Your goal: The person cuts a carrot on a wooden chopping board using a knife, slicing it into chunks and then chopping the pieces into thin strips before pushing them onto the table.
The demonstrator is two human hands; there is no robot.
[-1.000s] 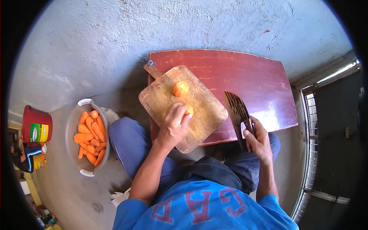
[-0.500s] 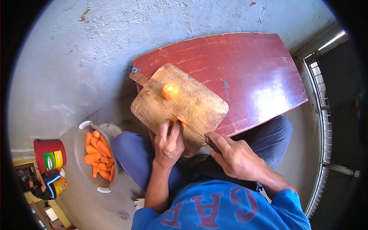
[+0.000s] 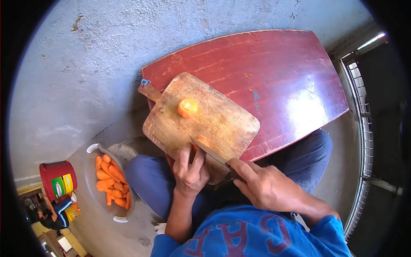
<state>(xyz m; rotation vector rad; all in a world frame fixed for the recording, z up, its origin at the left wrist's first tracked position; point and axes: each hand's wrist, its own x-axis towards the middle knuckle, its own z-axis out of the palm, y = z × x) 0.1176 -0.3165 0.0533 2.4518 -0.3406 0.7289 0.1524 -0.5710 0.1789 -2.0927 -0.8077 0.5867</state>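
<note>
A wooden cutting board point(image 3: 218, 115) lies aslant, its handle pointing to the upper left. My left hand point(image 3: 191, 173) is closed, with its bent fingertips on a carrot piece point(image 3: 203, 141) near the board's lower edge. The kitchen knife point(image 3: 210, 151) is gripped in my right hand point(image 3: 269, 184), thumb below and index finger forward. Its blade lies across the carrot piece, close beside my left fingertips, and hides part of it. Farther up the board stands a thick carrot chunk point(image 3: 188, 108) with its pale cut face up.
Beneath the board is a red table point(image 3: 239, 55) with a few orange shreds, against a blue wall point(image 3: 111, 64). On the floor to the left, a grey tub point(image 3: 92, 171) holds several carrots point(image 3: 112, 177). Behind it are a red bucket point(image 3: 48, 182) and another person point(image 3: 58, 214).
The view has shifted slightly. The knife blade has tilted and shows more of its flat side, with some carrot visible beyond it. Both hands keep their holds, and the standing chunk stays put.
</note>
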